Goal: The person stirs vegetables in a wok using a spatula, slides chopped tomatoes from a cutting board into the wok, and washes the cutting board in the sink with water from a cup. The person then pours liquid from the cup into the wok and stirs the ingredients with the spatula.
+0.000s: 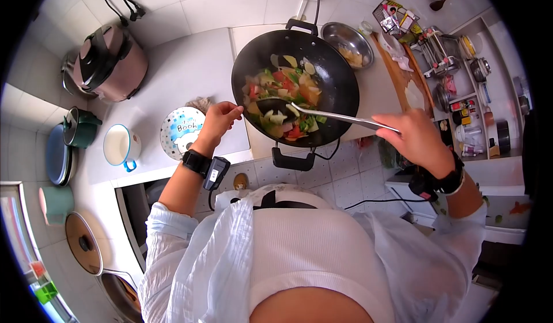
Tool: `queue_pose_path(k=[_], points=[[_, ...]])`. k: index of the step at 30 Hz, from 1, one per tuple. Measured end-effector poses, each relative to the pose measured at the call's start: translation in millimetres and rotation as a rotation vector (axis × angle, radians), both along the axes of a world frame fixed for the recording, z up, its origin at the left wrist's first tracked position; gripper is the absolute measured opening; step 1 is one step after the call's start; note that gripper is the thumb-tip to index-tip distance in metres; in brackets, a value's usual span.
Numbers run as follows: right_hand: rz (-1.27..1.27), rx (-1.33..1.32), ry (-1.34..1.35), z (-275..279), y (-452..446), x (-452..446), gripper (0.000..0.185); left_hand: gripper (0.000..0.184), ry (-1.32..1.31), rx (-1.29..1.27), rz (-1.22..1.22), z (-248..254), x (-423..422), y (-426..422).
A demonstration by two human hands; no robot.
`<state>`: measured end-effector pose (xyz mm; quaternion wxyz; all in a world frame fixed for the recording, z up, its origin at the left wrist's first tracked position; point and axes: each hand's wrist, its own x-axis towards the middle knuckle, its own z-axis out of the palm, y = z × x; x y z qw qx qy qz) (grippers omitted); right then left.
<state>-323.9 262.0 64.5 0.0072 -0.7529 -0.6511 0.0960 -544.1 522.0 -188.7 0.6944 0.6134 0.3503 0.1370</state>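
Note:
A large black wok (337, 87) holds mixed vegetables (308, 92) in red, green and pale pieces. My right hand (417, 141), at the right of the wok, is closed round the metal handle of a ladle (345, 118). The ladle's dark bowl lies among the vegetables, with some pale pieces in it. Near the wok's left rim is my left hand (220, 122), its fingers pinched together; anything between them is too small to make out. Beside that hand, a patterned plate (175, 128) lies on the counter.
A rice cooker (124, 66) stands at the upper left, with a white mug (118, 144) below it. A steel bowl (360, 40) and a wooden board (397, 75) are right of the wok. Shelves (481, 115) with jars line the far right. A glass lid (83, 245) is at lower left.

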Motion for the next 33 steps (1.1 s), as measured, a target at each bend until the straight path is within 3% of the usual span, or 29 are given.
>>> queue_pose_path(k=[7, 12, 15, 17, 18, 20, 22, 26, 28, 29, 30, 33], points=[[-0.036, 0.054, -0.152, -51.7, 46.6, 26.7, 0.018, 0.022, 0.058, -0.064, 0.004, 5.2, -0.5, 2.3], [-0.13, 0.137, -0.258, -19.1, 30.3, 53.4, 0.018, 0.023, 0.033, -0.101, 0.042, 1.4, -0.7, 1.1], [-0.039, 0.165, -0.37, -18.0, 28.8, 88.9, 0.015, 0.022, 0.02, -0.123, 0.067, -1.8, -0.4, -1.6], [-0.571, -0.29, 0.013, -14.6, 41.2, 112.0, 0.016, 0.022, 0.014, -0.136, 0.083, -2.4, -1.4, -2.3], [-0.567, -0.29, 0.013, -17.2, 44.3, 126.8, 0.016, 0.022, 0.013, -0.141, 0.083, -2.9, -1.3, -2.5], [-0.62, -0.447, 0.368, -38.8, 46.9, 160.5, 0.022, 0.022, 0.006, -0.144, 0.089, -2.1, -1.0, -2.7], [-0.56, -0.334, 0.574, -98.4, 43.5, 187.7, 0.02, 0.022, -0.017, -0.159, 0.086, -0.2, -0.7, -3.7], [-0.599, -0.103, 0.842, -153.3, 48.5, 132.6, 0.021, 0.022, -0.001, -0.174, 0.099, -0.6, -0.2, -4.3], [-0.445, 0.104, 0.727, -167.3, 40.9, 115.0, 0.022, 0.021, 0.013, -0.169, 0.108, 4.6, 0.0, -6.9], [-0.211, 0.272, 0.396, -161.7, 32.1, 106.2, 0.023, 0.021, 0.018, -0.168, 0.108, 3.8, -0.3, -5.9], [-0.034, 0.323, 0.136, -143.0, 27.5, 94.1, 0.024, 0.02, 0.027, -0.161, 0.09, 1.9, -0.1, -4.6], [0.072, 0.285, -0.077, -101.8, 8.8, 74.7, 0.026, 0.02, 0.036, -0.17, 0.068, 0.0, 0.0, -4.3]])
